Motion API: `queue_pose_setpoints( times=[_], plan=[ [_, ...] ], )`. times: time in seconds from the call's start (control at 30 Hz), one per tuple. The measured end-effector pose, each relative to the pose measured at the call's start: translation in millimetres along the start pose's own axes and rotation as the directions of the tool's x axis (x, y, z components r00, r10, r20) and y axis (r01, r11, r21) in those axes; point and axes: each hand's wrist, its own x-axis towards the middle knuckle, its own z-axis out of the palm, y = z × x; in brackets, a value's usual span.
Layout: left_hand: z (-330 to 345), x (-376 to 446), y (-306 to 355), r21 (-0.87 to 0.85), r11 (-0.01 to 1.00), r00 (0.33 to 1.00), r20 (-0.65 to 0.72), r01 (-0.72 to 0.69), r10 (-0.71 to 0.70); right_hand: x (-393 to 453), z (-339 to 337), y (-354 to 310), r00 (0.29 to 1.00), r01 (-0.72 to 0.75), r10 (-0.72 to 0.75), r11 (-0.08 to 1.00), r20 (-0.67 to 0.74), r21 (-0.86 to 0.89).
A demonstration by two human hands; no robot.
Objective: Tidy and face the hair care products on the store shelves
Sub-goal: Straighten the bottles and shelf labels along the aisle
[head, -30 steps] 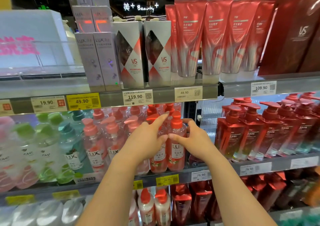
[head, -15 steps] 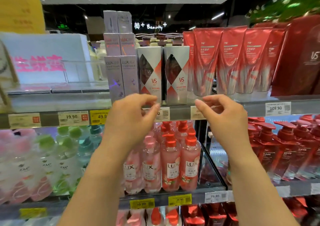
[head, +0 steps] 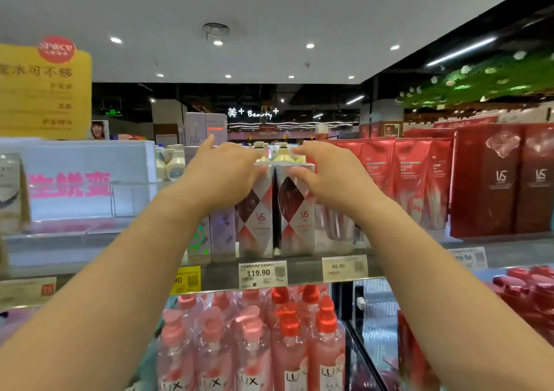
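Two silver-and-red VS boxes stand side by side on the upper shelf [head: 302, 270]: the left VS box [head: 257, 219] and the right VS box [head: 296, 216]. My left hand [head: 221, 174] lies against the top of the left box, fingers spread and index finger raised. My right hand [head: 328, 177] is at the top of the right box, thumb on its front face and fingers curled over its top edge. Pale bottle caps [head: 280, 152] poke up behind the boxes, between my hands.
Lilac LUX boxes [head: 221, 234] stand left of the VS boxes, red tubes [head: 407, 174] and dark red VS cartons [head: 491, 180] to the right. Pink LUX pump bottles [head: 287, 345] fill the shelf below. Price tags [head: 262, 273] line the shelf edge. A clear acrylic tray [head: 90, 201] sits far left.
My view tilted up from the LUX pump bottles to the upper shelf. Both hands left the bottles, rose past the shelf edge and now reach the tops of the VS boxes.
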Motion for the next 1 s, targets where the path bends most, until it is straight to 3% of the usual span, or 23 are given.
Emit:
queue_pose_setpoints(
  times=[0.1, 0.27, 0.47, 0.67, 0.9, 1.0],
  plan=[
    [6.2, 6.8, 2.6, -0.001, 1.0, 0.995, 0.091, -0.028, 0.028, 9.4, -2.5, -1.8, 0.995, -0.024, 0.032, 0.996, 0.1, -0.082],
    [10.0, 18.1, 3.5, 0.039, 0.997, 0.997, 0.04, -0.063, 0.061, 16.6, -5.1, 1.2, 0.976, -0.04, 0.056, 0.996, 0.208, -0.08],
    [9.6, 22.5, -0.1, 0.011, 0.995, 0.995, 0.007, -0.102, 0.102, 27.3, -4.0, 8.6, 0.977, -0.074, 0.079, 0.997, 0.2, -0.035],
    [7.2, 26.7, -0.4, -0.022, 0.993, 0.993, -0.038, -0.114, 0.113, 34.0, -9.8, 9.3, 0.973, -0.033, 0.059, 0.992, 0.223, -0.118],
    [3.2, 22.5, 0.4, -0.17, 0.981, 0.993, -0.092, -0.091, 0.076, 42.0, -14.5, 9.3, 0.909, -0.121, 0.083, 0.99, 0.408, 0.068],
    [2.7, 20.8, 2.5, -0.166, 0.983, 0.994, -0.091, -0.076, 0.062, 43.0, -15.1, 13.5, 0.91, -0.112, 0.066, 0.99, 0.408, 0.089]
  ],
)
